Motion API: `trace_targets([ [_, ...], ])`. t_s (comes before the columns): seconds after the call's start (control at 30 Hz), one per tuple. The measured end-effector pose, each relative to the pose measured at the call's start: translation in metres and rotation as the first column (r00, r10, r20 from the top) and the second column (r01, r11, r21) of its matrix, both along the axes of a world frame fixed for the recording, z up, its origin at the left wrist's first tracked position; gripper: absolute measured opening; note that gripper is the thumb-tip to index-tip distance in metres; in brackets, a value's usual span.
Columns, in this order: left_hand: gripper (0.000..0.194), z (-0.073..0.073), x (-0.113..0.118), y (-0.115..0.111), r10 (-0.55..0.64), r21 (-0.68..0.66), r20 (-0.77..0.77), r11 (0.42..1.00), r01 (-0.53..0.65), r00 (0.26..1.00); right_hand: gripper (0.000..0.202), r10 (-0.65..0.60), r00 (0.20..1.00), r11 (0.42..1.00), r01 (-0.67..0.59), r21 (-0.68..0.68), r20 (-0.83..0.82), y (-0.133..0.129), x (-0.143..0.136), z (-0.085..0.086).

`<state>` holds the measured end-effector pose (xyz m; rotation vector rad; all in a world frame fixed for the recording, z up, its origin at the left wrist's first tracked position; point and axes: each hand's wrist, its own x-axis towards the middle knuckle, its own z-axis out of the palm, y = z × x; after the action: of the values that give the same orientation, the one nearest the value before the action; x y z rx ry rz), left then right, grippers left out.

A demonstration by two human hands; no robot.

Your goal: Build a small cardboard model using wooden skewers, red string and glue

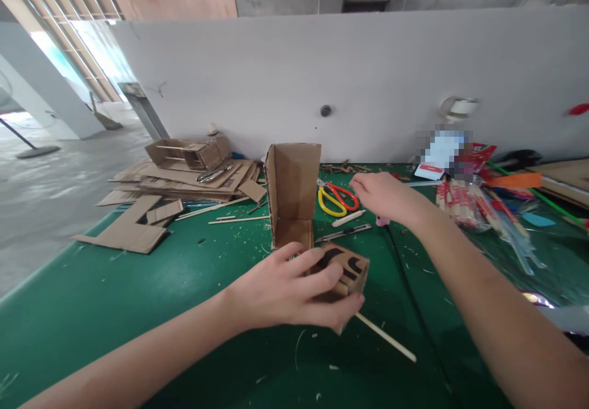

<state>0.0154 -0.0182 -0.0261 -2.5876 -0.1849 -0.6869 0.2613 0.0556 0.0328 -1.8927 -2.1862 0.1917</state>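
Observation:
My left hand is wrapped over a small cardboard box with black printing. Thumb and fingers grip its sides, hiding much of it. From beneath the box a thin wooden stick slants toward the lower right. Behind it stands a taller, open-fronted cardboard piece. My right hand is held beside the scissors, its fingers bent together; what they hold is hidden. Just below that palm shows a pink end with a black cord. A utility knife and a whitish stick lie between the hands.
Cardboard sheets are stacked at the back left, topped by a cardboard frame. Cut pieces lie in front. Packaged sticks and a blurred-out screen are at the right. A white wall borders the green table.

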Motion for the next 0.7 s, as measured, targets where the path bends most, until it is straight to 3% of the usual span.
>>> trace_targets([
  [0.07,0.044,-0.006,-0.001,0.007,0.047,0.001,0.015,0.999,-0.047,0.999,0.038,0.053,0.988,0.998,-0.048,-0.037,0.143,0.002,-0.004,-0.004],
  [0.13,0.045,-0.014,-0.002,0.015,0.05,0.002,0.04,0.999,-0.05,0.998,0.035,0.126,0.961,0.984,-0.088,-0.158,0.248,0.002,-0.009,-0.01],
  [0.23,0.051,-0.025,-0.007,0.028,0.048,-0.021,0.033,0.999,-0.047,0.998,0.036,0.235,0.936,0.93,-0.138,-0.34,0.262,0.002,-0.015,-0.016],
  [0.4,0.056,-0.037,-0.021,0.049,-0.038,-0.086,0.088,0.995,0.046,0.995,0.038,0.265,0.936,0.928,-0.182,-0.326,0.23,0.002,-0.02,-0.026],
  [0.47,0.056,-0.039,-0.025,0.053,-0.062,-0.126,0.104,0.989,0.075,0.993,0.048,0.24,0.964,0.948,-0.206,-0.244,0.118,0.004,-0.023,-0.033],
  [0.57,0.056,-0.039,-0.025,0.053,-0.071,-0.163,0.112,0.983,0.089,0.991,0.073,0.259,0.926,0.951,-0.294,-0.095,-0.275,0.01,-0.033,-0.049],
  [0.63,0.053,-0.038,-0.023,0.049,-0.096,-0.152,0.128,0.982,0.116,0.987,0.075,0.273,0.778,0.924,-0.377,-0.072,-0.566,0.014,-0.041,-0.061],
  [0.7,0.05,-0.035,-0.018,0.042,-0.134,-0.131,0.148,0.979,0.154,0.98,0.066,0.215,0.606,0.87,-0.475,-0.132,-0.766,0.017,-0.05,-0.072],
])
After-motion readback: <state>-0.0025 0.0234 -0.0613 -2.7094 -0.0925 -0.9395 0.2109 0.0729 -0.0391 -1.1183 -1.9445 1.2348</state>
